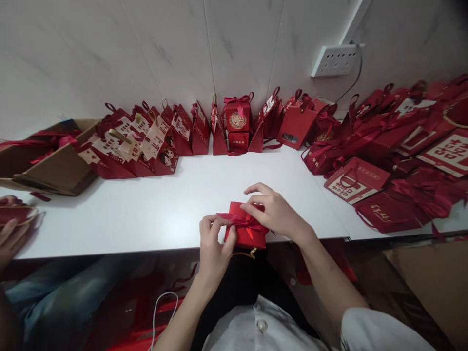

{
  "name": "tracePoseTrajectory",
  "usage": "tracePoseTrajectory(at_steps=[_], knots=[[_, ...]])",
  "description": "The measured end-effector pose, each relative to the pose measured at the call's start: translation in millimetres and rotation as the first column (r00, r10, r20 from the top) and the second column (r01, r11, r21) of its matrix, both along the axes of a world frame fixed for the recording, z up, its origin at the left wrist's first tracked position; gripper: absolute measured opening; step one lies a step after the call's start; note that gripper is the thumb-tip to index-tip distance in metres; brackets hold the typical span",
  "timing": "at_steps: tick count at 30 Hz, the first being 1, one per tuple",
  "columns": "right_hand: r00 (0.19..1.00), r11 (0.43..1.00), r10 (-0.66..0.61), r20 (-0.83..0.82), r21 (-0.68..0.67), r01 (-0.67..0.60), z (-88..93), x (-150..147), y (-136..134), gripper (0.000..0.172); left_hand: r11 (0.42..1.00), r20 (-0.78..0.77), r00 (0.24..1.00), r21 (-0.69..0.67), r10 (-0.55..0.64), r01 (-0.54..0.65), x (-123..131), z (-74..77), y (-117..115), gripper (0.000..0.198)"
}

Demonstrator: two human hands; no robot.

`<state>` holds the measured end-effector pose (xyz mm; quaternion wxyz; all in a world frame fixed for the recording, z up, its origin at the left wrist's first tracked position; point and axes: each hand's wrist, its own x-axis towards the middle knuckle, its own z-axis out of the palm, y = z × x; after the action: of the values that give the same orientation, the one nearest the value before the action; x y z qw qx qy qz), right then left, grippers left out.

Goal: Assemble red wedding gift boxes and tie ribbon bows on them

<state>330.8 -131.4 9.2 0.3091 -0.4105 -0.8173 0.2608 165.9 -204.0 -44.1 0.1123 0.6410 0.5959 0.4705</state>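
A small red gift box (247,234) rests at the near edge of the white table (153,209), with a red ribbon (239,220) across its top. My left hand (214,243) pinches the left end of the ribbon, fingers closed. My right hand (272,212) lies over the box's top right, its fingers curled on the ribbon and the box. A thin gold cord hangs below the box.
Red gift bags and boxes (237,124) line the wall at the back. A heap of red bags (395,146) covers the right side. A cardboard box (51,161) sits at left. Another person's hand (10,234) holds something red at far left. A power strip (334,59) is on the wall.
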Motion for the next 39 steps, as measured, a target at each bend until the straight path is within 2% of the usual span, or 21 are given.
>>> tracePoseTrajectory(at_steps=[4,7,12,16,19,22,24,26,28,30,32,34,39], knots=[[0.977,0.973,0.189,0.095,-0.156,-0.172,2.8,-21,10,0.013,1.000,0.040,0.999,0.001,-0.030,0.030,0,-0.5,0,0.006],[0.973,0.960,0.221,0.066,-0.191,-0.205,0.8,-23,11,0.013,0.999,0.062,0.997,-0.002,-0.053,0.054,2,-0.2,0,0.008],[0.999,0.974,0.027,-0.045,-0.223,-0.036,-7.6,-22,12,0.012,0.995,0.052,0.995,0.053,-0.085,0.082,4,1.4,2,0.014],[0.997,0.969,-0.038,-0.061,-0.244,0.022,-12.8,-24,15,0.012,0.986,-0.050,0.989,0.080,-0.142,0.146,4,2.4,3,0.026],[0.982,0.971,-0.154,-0.108,-0.201,0.131,-14.5,-18,14,0.011,0.983,-0.098,0.982,0.072,-0.162,0.169,4,1.7,3,0.031],[0.929,0.937,-0.325,-0.177,-0.193,0.291,-20.5,3,3,0.024,0.982,-0.100,0.980,0.061,-0.170,0.177,4,0.5,3,0.032],[0.916,0.899,-0.382,-0.122,-0.277,0.338,-29.5,22,-8,0.032,0.980,-0.097,0.979,0.060,-0.181,0.187,3,0.0,4,0.032],[0.932,0.839,-0.360,-0.033,-0.448,0.308,-40.7,39,-19,0.044,0.976,-0.097,0.974,0.056,-0.203,0.209,3,-0.1,4,0.032],[0.957,0.748,-0.287,-0.039,-0.633,0.198,-50.0,47,-29,0.050,0.973,-0.097,0.971,0.051,-0.221,0.227,2,-0.1,5,0.033],[0.954,0.660,-0.254,-0.157,-0.749,0.053,-54.5,48,-35,0.046,0.972,-0.097,0.969,0.049,-0.225,0.231,2,-0.3,6,0.033],[0.913,0.615,-0.286,-0.292,-0.787,-0.060,-54.0,45,-36,0.040,0.971,-0.095,0.969,0.049,-0.228,0.233,2,-0.9,7,0.033],[0.855,0.616,-0.346,-0.386,-0.781,-0.103,-50.8,40,-31,0.035,0.967,-0.084,0.966,0.043,-0.245,0.249,1,-1.6,7,0.033],[0.716,0.673,-0.454,-0.531,-0.730,-0.115,-44.3,27,0,0.027,0.937,-0.050,0.936,-0.006,-0.349,0.349,-2,-1.4,10,0.039]])
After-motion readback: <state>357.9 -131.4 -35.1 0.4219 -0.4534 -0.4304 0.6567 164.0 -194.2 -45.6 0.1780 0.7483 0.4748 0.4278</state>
